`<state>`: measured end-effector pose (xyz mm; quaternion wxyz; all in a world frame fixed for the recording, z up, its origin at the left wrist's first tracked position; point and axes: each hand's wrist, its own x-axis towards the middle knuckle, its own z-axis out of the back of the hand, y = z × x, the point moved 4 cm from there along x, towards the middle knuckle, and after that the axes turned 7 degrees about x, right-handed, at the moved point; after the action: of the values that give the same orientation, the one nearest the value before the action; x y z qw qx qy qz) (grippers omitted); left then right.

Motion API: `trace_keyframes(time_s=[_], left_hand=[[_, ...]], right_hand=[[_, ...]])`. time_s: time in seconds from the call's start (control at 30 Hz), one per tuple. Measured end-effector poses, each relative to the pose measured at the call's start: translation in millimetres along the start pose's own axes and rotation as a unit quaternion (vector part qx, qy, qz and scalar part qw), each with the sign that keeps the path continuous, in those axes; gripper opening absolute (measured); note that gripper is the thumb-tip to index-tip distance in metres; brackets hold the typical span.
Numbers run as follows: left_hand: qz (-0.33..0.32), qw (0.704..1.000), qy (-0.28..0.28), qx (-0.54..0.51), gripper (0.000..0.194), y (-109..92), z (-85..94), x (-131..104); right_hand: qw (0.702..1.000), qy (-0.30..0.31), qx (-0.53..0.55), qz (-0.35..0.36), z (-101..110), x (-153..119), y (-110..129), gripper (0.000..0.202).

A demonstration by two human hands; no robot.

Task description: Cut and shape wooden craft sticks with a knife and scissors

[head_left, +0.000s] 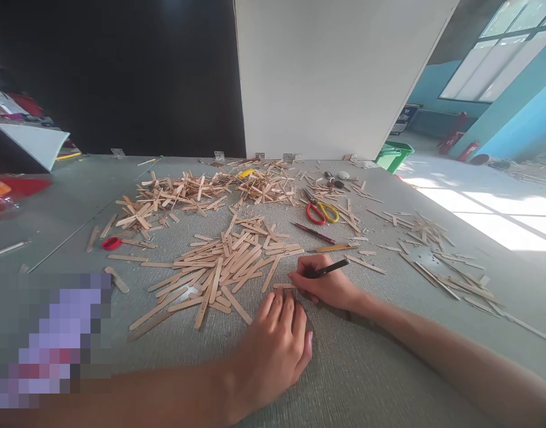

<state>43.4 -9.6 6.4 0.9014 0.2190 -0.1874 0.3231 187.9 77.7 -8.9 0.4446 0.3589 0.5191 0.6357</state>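
Note:
My right hand (321, 280) is closed around a black pen (333, 268), its tip side down by a short wooden stick (284, 286). Just below that stick is my left hand (279, 333), palm down, with fingertips at the stick's lower edge; the fingers are bent and close together, and whether they grip it is unclear. Beyond both hands a loose pile of flat wooden sticks (239, 255) covers the table's middle. A dark pen-like tool (315, 232) and a yellowish craft knife (336, 247) lie above my right hand.
Red-and-yellow scissors (321, 212), keys (334, 181) and a red ring (111, 243) lie on the grey table (90, 321). Joined stick shapes (179, 190) line the back before a black and white panel (326, 77). More sticks (460, 273) spread at right; a green bin (394, 156) stands beyond.

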Motion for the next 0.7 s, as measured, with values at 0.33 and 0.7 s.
trace_keyframes(time_s=[0.33, 0.7], left_hand=[[-0.009, 1.000, 0.014, -0.002, 0.045, 1.1, -0.6, -0.2], [-0.006, 1.000, 0.018, 0.001, 0.045, 0.9, -1.5, 0.1]], right_hand=[[1.000, 0.003, 0.013, -0.008, 0.2, -0.2, 2.1, 0.041], [1.000, 0.011, 0.025, -0.013, -0.7, -0.5, 1.5, 0.041]])
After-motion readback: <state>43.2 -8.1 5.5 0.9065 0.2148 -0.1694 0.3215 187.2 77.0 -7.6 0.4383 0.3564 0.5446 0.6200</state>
